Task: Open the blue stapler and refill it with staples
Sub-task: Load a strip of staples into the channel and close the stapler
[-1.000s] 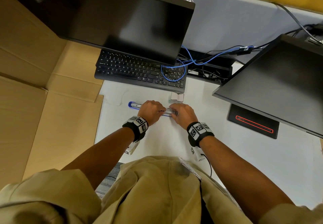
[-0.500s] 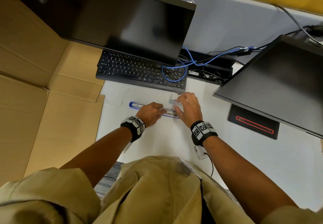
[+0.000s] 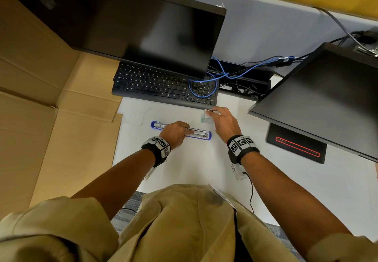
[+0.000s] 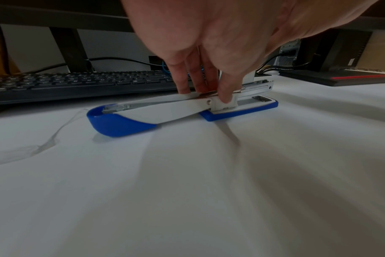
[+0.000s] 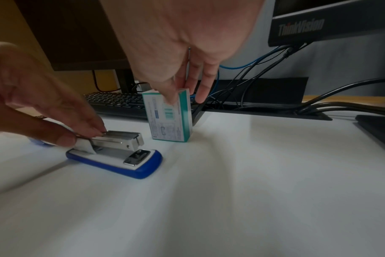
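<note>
Right hand [image 3: 224,121] moved to staple box [image 5: 169,116]; left hand [image 3: 176,133] pinning stapler [image 4: 187,107].

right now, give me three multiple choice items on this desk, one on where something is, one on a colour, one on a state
1. Where does the staple box stand?
A. between keyboard and stapler
B. on the cardboard
C. on the keyboard

2. What colour is the stapler's base?
A. red
B. blue
C. green

3. How is the stapler?
A. shut
B. folded open flat
C. standing on end

Answers:
1 A, the box stands on the white desk just in front of the keyboard.
2 B, the base rim shows blue.
3 B, the lid lies back under the left hand, while the right hand grips the box.
</note>
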The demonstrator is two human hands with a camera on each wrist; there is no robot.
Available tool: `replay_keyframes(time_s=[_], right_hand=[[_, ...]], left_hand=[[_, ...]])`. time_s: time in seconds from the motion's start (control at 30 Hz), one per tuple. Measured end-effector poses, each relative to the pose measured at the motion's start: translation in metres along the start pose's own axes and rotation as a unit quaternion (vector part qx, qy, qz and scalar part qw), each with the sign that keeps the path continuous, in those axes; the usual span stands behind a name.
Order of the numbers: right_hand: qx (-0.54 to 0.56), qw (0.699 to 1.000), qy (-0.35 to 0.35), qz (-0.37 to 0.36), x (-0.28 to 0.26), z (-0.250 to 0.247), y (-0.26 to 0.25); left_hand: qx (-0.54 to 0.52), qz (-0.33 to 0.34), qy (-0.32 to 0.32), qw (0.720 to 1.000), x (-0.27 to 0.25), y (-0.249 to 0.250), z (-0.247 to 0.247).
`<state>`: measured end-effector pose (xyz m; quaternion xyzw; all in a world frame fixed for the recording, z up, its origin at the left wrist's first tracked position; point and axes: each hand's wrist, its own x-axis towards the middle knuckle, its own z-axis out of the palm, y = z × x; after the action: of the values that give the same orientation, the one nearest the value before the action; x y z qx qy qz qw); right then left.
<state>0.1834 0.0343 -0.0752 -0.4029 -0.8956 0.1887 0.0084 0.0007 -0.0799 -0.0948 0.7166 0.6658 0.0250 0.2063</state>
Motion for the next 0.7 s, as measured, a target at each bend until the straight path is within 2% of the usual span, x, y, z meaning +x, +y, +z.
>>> replay_keyframes(time_s=[0.17, 0.3, 0.37, 0.43, 0.57, 0.7], right_hand=[[-0.035, 0.998, 0.05, 0.001, -0.001, -0.003, 0.007], [-0.015, 0.993, 0.088, -0.077, -0.006, -0.004, -0.006], [0.013, 0.99, 0.066, -0.123, -0.012, 0.004, -0.015], [0.024, 0.99, 0.02, -0.136, -0.017, 0.014, -0.021], [0.022, 0.993, -0.046, -0.108, -0.027, 0.029, -0.018], [0.013, 0.994, -0.051, -0.1, -0.03, 0.032, -0.01]], left_hand=[[0.008, -0.004, -0.016, 1.0, 0.003, -0.002, 0.001], [0.006, -0.004, -0.007, 1.0, 0.002, -0.001, 0.002], [0.002, -0.005, 0.002, 1.0, 0.001, -0.001, 0.003], [-0.002, -0.009, 0.008, 1.0, -0.001, -0.002, 0.003], [-0.015, -0.012, 0.016, 1.0, -0.003, -0.003, 0.002], [-0.041, -0.012, 0.029, 0.999, -0.004, -0.006, 0.004]])
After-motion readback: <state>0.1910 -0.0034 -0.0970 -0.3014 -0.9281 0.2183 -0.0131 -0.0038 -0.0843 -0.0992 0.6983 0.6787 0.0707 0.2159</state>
